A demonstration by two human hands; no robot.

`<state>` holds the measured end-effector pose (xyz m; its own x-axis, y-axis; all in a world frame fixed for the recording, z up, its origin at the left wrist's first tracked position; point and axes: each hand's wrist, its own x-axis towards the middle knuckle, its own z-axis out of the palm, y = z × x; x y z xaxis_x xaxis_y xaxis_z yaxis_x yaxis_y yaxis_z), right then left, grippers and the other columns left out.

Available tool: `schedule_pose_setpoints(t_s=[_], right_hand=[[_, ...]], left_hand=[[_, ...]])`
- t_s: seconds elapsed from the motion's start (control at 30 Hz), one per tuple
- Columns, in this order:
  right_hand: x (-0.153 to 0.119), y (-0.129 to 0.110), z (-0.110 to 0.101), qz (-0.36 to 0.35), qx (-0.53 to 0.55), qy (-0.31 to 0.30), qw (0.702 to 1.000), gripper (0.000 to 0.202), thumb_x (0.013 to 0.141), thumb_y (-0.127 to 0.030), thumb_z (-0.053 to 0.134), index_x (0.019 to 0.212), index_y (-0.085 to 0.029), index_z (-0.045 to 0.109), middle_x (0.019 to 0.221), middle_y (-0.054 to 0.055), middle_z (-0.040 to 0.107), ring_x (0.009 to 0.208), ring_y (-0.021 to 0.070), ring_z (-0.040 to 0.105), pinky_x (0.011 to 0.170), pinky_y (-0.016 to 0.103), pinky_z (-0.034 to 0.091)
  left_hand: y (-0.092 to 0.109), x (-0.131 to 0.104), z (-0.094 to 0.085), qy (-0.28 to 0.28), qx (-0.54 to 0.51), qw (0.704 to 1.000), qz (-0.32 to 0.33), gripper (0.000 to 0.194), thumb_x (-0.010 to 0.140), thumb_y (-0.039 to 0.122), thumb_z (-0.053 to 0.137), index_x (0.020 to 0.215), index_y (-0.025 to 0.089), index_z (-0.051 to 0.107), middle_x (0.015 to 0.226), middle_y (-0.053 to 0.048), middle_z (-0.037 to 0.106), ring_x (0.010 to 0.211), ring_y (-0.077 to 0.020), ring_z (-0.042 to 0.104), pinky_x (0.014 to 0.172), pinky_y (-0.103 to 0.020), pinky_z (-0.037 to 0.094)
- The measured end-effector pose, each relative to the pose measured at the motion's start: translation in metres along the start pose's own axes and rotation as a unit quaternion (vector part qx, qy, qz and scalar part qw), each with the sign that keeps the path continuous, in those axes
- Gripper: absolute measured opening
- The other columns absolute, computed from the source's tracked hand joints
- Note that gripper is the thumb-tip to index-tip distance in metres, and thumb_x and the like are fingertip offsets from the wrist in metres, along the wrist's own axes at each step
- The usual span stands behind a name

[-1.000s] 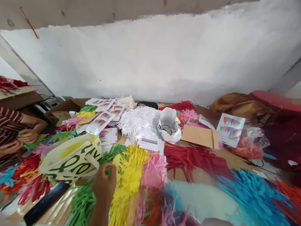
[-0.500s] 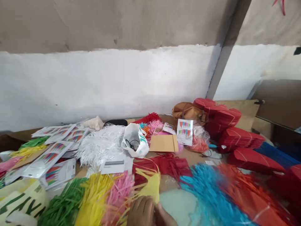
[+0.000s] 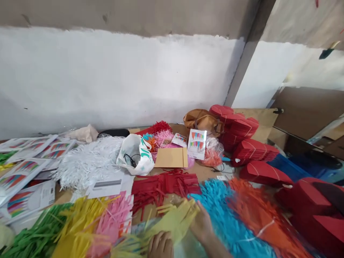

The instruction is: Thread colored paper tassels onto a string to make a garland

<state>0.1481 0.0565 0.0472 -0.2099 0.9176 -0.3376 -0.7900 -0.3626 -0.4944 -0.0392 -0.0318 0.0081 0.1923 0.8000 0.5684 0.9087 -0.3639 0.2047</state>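
Note:
A pale yellow fringed paper piece (image 3: 174, 222) stretches between my two hands at the bottom middle of the head view. My left hand (image 3: 161, 245) has its fingers curled over the paper's lower part. My right hand (image 3: 201, 224) is closed at the paper's right end, its fingertips partly blurred. Pink fringed paper (image 3: 115, 218) and yellow fringed paper (image 3: 80, 218) lie to the left. Blue fringed paper (image 3: 223, 215) lies just right of my right hand, and dark red fringed paper (image 3: 166, 184) lies beyond both hands.
Green fringe (image 3: 37, 229) and printed bunting packets (image 3: 29, 200) are at the left. White fringe (image 3: 86, 157), a white bag (image 3: 135, 154) and a tan card (image 3: 170, 157) lie farther back. Orange fringe (image 3: 260, 218) and stacks of red paper (image 3: 255, 150) are at the right.
The view has turned right and down. My hands, close together before, have moved apart. My right hand has gone forward and right along the yellow paper, which now lies stretched out.

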Motion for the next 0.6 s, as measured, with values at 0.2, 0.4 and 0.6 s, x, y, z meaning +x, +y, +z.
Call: schedule_pose_setpoints(t_s=[0.2, 0.4, 0.6], right_hand=[[-0.027, -0.070, -0.071, -0.217, -0.336, 0.302, 0.865, 0.046, 0.075, -0.054, 0.067, 0.106, -0.019, 0.066, 0.106, 0.010, 0.070, 0.104, 0.0313, 0.064, 0.091, 0.046, 0.049], [-0.039, 0.011, -0.063, -0.205, -0.743, -0.130, 0.623, 0.034, 0.089, -0.045, 0.057, 0.118, -0.028, 0.065, 0.119, 0.008, 0.068, 0.117, 0.0296, 0.057, 0.111, 0.054, 0.028], [-0.027, 0.031, -0.067, -0.224, -0.775, -0.204, 0.555, 0.054, 0.082, -0.044, 0.063, 0.129, -0.022, 0.052, 0.124, 0.012, 0.063, 0.113, 0.0293, 0.056, 0.104, 0.047, 0.034]], left_hand=[[0.025, -0.028, 0.052, -0.123, -0.038, 0.989, -0.069, 0.034, 0.083, 0.002, 0.043, 0.087, 0.025, 0.068, 0.101, 0.002, 0.076, 0.102, -0.0181, 0.068, 0.091, -0.036, 0.052], [0.028, -0.039, 0.070, -0.325, -0.064, 0.939, -0.092, 0.042, 0.089, 0.007, 0.039, 0.117, 0.022, 0.066, 0.127, -0.006, 0.068, 0.122, -0.0212, 0.059, 0.108, -0.036, 0.043], [0.016, -0.030, 0.062, -0.376, -0.051, 0.908, -0.175, 0.040, 0.091, 0.013, 0.034, 0.116, 0.017, 0.064, 0.110, -0.011, 0.074, 0.104, -0.0208, 0.068, 0.091, -0.030, 0.051]])
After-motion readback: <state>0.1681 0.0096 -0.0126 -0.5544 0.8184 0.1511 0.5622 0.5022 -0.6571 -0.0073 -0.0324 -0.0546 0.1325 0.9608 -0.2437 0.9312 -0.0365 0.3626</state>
